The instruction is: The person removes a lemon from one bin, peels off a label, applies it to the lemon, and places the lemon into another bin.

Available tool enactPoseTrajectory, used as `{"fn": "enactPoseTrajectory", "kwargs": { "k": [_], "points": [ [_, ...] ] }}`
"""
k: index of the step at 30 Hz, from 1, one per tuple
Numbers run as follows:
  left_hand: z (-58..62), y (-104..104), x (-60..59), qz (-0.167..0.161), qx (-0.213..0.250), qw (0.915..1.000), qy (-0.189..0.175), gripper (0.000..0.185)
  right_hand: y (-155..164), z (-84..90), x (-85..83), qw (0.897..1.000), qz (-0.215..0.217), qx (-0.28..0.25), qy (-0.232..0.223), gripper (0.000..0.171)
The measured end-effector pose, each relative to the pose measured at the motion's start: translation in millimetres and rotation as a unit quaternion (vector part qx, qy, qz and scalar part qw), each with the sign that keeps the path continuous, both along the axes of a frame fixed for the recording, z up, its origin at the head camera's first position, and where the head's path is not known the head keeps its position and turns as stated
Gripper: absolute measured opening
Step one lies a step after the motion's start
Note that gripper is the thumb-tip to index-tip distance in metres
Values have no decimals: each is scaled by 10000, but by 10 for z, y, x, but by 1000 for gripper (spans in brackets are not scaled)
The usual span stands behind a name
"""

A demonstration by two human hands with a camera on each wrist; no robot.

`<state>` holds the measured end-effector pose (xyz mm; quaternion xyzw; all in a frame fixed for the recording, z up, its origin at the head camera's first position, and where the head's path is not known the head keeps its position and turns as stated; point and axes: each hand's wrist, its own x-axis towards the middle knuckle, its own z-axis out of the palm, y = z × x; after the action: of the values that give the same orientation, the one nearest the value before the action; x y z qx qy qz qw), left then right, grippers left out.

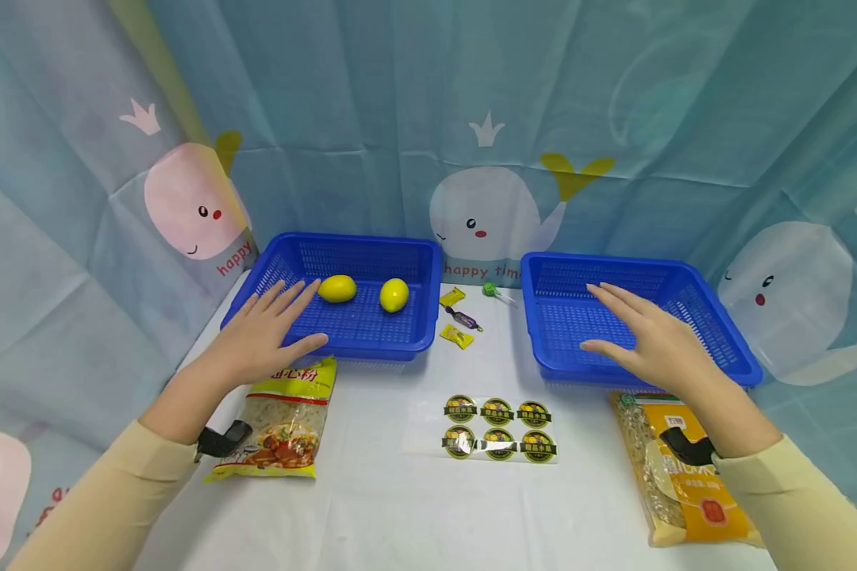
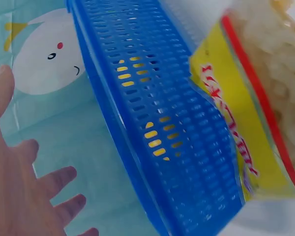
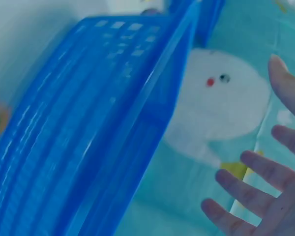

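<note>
The left hand (image 1: 267, 333) hovers flat over the left basket (image 1: 357, 337) – two lemons (image 1: 337, 288) at 2 o'clock; the right hand (image 1: 650, 337) is spread over the right basket (image 1: 728, 349) – both hold nothing.

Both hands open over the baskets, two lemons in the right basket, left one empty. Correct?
Not quite. The head view shows the two lemons in the left basket, and the right basket is the empty one. Left hand and right hand are open over the baskets, as stated.
</note>
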<state>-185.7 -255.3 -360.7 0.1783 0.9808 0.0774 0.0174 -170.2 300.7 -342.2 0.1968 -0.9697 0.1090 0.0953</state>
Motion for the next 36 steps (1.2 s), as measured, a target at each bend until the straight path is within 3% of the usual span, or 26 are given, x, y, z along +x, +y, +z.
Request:
{"fn": "enactPoseTrajectory", "kwargs": {
  "k": [6, 15, 21, 27, 31, 36],
  "points": [
    [17, 128, -189, 83, 899, 9958, -140, 84, -406, -13, -128, 9958, 93, -781, -474, 81],
    [116, 347, -559, 32, 1970, 9784, -625, 82, -1087, -172, -395, 9766, 523, -1940, -761, 87],
    [198, 441, -792, 86, 2515, 9629, -970, 89, -1480, -330, -549, 9479, 652, -2774, -1424, 86],
    [188, 541, -995, -49, 3010, 9458, -1223, 87, -1753, -536, -626, 9139, 536, -3375, -2193, 85],
    [148, 649, -1118, -161, 3136, 9400, -1334, 88, -1850, -718, -648, 9005, 309, -3551, -2492, 86],
    [120, 661, -1192, -17, 3136, 9383, -1455, 85, -2053, -898, -667, 8822, 286, -3816, -2745, 95]
  ]
}}
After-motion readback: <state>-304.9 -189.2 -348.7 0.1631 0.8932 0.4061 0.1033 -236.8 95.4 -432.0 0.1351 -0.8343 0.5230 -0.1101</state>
